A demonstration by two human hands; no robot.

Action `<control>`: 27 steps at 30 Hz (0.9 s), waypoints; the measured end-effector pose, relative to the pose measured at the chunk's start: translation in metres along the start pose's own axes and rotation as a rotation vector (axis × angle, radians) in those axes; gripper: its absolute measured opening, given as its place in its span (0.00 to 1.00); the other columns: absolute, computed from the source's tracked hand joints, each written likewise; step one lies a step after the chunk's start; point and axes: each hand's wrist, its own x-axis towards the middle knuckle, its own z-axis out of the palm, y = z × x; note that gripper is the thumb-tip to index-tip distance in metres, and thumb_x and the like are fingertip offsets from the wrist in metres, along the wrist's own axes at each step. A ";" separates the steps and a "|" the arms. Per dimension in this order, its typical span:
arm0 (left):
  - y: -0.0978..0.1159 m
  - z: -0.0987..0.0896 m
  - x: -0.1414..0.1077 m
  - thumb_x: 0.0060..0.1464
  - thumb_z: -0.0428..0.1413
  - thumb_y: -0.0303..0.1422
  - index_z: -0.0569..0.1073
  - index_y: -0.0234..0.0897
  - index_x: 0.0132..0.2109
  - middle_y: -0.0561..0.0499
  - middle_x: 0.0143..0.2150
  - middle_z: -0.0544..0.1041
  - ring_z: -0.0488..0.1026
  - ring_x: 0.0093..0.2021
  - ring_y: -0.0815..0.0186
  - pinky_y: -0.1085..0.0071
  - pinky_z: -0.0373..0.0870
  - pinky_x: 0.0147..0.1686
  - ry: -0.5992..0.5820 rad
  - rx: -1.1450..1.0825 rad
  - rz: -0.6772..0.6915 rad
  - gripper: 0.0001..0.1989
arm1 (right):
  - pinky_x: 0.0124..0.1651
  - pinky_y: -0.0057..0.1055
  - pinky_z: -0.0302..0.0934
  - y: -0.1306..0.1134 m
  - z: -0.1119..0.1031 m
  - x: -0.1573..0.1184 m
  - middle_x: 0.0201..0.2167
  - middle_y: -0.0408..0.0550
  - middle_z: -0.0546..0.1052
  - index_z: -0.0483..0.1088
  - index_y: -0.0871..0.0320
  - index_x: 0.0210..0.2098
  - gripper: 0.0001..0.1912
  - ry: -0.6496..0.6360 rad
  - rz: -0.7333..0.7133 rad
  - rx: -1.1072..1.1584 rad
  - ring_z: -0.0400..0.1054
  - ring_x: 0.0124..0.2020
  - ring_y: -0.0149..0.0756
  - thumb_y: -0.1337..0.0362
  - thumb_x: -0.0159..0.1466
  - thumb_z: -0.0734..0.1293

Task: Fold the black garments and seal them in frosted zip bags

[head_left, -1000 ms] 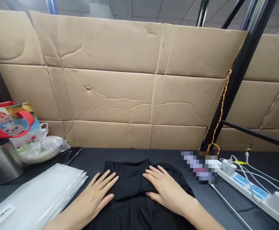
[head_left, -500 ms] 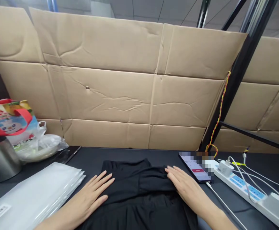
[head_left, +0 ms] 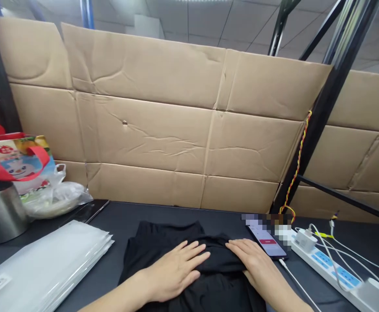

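A black garment (head_left: 170, 232) lies partly folded and wrinkled on the dark table in front of me; its exact kind cannot be made out. My left hand (head_left: 176, 268) rests flat across its middle, fingers stretched out to the right. On the garment's right side lies my right hand (head_left: 253, 258), its fingertips on the cloth near the upper right edge and the thumb tucked low against a fold. Both hands press on the fabric from above, and neither grips it visibly. The garment's near end runs out of the picture under my forearms.
Left of the garment lies a stack of clear plastic packages (head_left: 53, 255). Behind it are a steel cup (head_left: 2, 214), a colourful bag (head_left: 20, 162) and a plastic bag (head_left: 59, 197). A phone (head_left: 267, 240) on a cable and a power strip (head_left: 326, 260) lie right. Cardboard (head_left: 150, 130) walls the back.
My left hand has moved right, from the garment's left edge onto its middle. My right hand stays at the right side, fingers slightly more bent. The view has tilted up a little.
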 end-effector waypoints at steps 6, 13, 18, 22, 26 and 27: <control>-0.011 0.014 -0.006 0.68 0.42 0.35 0.49 0.46 0.68 0.49 0.69 0.51 0.48 0.68 0.58 0.55 0.50 0.64 0.004 -0.036 -0.008 0.24 | 0.62 0.53 0.53 -0.024 -0.023 0.033 0.50 0.50 0.75 0.74 0.57 0.45 0.30 0.191 -0.038 -0.122 0.62 0.57 0.47 0.84 0.50 0.55; -0.002 0.015 -0.002 0.63 0.50 0.31 0.68 0.42 0.58 0.48 0.61 0.68 0.61 0.63 0.56 0.58 0.56 0.63 0.111 -0.024 -0.012 0.17 | 0.64 0.53 0.49 -0.081 -0.009 0.072 0.64 0.55 0.60 0.55 0.59 0.64 0.28 0.213 -0.146 -0.020 0.50 0.65 0.47 0.73 0.64 0.58; 0.004 0.008 -0.019 0.62 0.52 0.38 0.69 0.38 0.56 0.44 0.60 0.70 0.60 0.63 0.53 0.54 0.53 0.64 0.134 0.063 -0.071 0.17 | 0.64 0.46 0.53 -0.087 0.022 0.062 0.61 0.55 0.64 0.58 0.62 0.62 0.23 0.036 -0.021 0.173 0.56 0.63 0.43 0.62 0.70 0.54; 0.000 -0.013 -0.058 0.64 0.50 0.35 0.66 0.42 0.60 0.45 0.62 0.67 0.61 0.63 0.54 0.52 0.57 0.62 0.103 0.133 -0.171 0.18 | 0.65 0.48 0.50 -0.091 0.028 0.058 0.61 0.53 0.65 0.61 0.61 0.61 0.22 -0.021 -0.038 0.194 0.54 0.64 0.45 0.60 0.70 0.54; -0.019 -0.029 -0.106 0.62 0.51 0.34 0.61 0.49 0.64 0.51 0.64 0.64 0.58 0.64 0.54 0.49 0.56 0.62 0.087 0.188 -0.300 0.23 | 0.63 0.46 0.53 -0.089 0.016 0.059 0.61 0.53 0.65 0.59 0.59 0.61 0.23 0.080 0.037 0.231 0.56 0.63 0.44 0.57 0.70 0.55; -0.024 -0.030 -0.116 0.61 0.53 0.34 0.61 0.50 0.64 0.52 0.64 0.64 0.58 0.64 0.54 0.49 0.56 0.62 0.086 0.193 -0.317 0.25 | 0.59 0.45 0.57 -0.085 0.012 0.059 0.58 0.55 0.68 0.61 0.59 0.59 0.22 0.122 0.122 0.234 0.61 0.59 0.45 0.56 0.70 0.54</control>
